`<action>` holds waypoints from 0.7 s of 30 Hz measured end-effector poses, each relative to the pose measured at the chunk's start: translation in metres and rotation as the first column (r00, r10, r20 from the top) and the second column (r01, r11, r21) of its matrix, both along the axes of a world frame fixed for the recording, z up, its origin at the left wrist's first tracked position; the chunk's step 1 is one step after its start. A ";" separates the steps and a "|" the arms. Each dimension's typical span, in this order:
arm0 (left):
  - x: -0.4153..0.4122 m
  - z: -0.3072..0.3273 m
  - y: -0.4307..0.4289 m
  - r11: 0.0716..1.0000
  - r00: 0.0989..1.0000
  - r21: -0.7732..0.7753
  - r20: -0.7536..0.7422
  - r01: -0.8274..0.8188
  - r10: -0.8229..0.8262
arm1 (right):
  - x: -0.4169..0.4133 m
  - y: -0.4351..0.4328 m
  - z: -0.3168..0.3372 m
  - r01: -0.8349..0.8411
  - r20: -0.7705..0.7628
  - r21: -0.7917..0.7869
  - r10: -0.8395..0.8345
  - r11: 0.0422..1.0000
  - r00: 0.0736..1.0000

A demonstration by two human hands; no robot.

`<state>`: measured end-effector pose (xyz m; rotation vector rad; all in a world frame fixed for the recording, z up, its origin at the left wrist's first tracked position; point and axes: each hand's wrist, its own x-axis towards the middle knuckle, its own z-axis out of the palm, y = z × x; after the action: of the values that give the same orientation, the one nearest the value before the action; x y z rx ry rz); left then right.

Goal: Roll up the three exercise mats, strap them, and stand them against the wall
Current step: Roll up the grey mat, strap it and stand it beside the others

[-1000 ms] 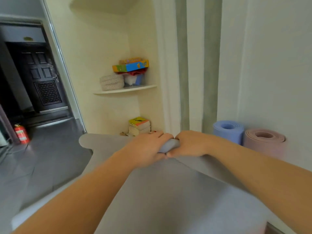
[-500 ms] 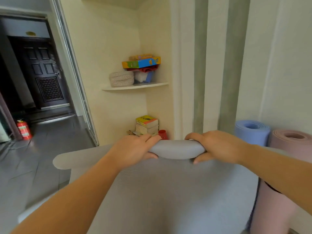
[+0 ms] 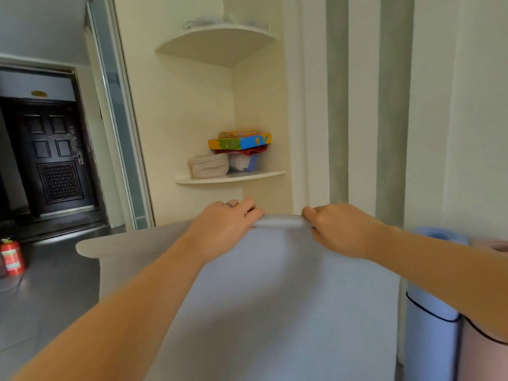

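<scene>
A grey exercise mat (image 3: 275,303) hangs down in front of me, its top edge curled over into a short roll. My left hand (image 3: 225,224) grips the left end of that curled edge. My right hand (image 3: 341,229) grips the right end, fingers wrapped round it. A flap of the same mat sticks out to the left. At the right, a blue rolled mat (image 3: 434,325) stands upright against the wall with a black strap round it. Beside it stands a pink rolled mat (image 3: 486,353), also strapped and partly hidden by my right forearm.
Corner shelves (image 3: 231,177) hold a woven basket (image 3: 209,165) and colourful boxes (image 3: 239,141). A striped curtain (image 3: 357,105) hangs along the right wall. A red fire extinguisher (image 3: 11,257) stands on the dark floor at left, near a dark door (image 3: 55,155).
Both hands have lifted the grey mat's curled edge higher and spread apart along it. The view has tilted upward, so the upper shelf shows and the books on the floor are hidden.
</scene>
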<state>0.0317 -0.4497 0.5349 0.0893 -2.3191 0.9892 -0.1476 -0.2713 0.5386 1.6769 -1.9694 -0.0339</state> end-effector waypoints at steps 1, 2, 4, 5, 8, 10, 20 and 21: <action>0.003 0.007 0.000 0.999 0.999 -0.012 -0.028 -0.037 0.036 | 0.009 -0.008 0.003 0.033 -0.007 0.007 -0.033 0.999 0.999; 0.007 0.014 0.000 0.996 0.995 -0.021 -0.057 -0.087 0.085 | 0.019 -0.018 0.007 0.047 -0.026 0.004 -0.047 0.999 0.999; 0.008 0.024 0.009 0.977 0.975 0.024 -0.067 -0.212 0.213 | 0.029 -0.036 0.007 0.052 -0.077 0.011 -0.051 0.999 0.996; 0.004 0.024 0.012 0.952 0.954 0.073 -0.017 -0.296 0.298 | 0.031 -0.039 0.006 0.040 -0.090 0.027 -0.038 0.999 0.995; -0.001 0.018 0.008 0.886 0.919 0.251 0.167 -0.391 0.358 | 0.025 -0.042 0.005 -0.017 -0.036 0.138 0.022 0.990 0.999; -0.002 0.013 0.000 0.854 0.942 0.407 0.223 -0.323 0.250 | 0.018 -0.037 0.007 -0.072 0.038 0.185 0.066 0.980 0.997; -0.027 -0.036 -0.023 0.956 0.971 0.290 0.238 -0.040 -0.032 | -0.016 -0.011 -0.012 -0.125 -0.015 0.176 0.130 0.977 0.991; -0.029 -0.037 -0.024 0.960 0.975 0.281 0.212 0.005 -0.067 | -0.019 -0.010 -0.018 -0.112 -0.058 0.122 0.120 0.986 0.991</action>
<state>0.0024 -0.4733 0.4979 0.0519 -2.6437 0.6756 -0.1671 -0.2816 0.5205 1.8403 -1.8507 -0.1636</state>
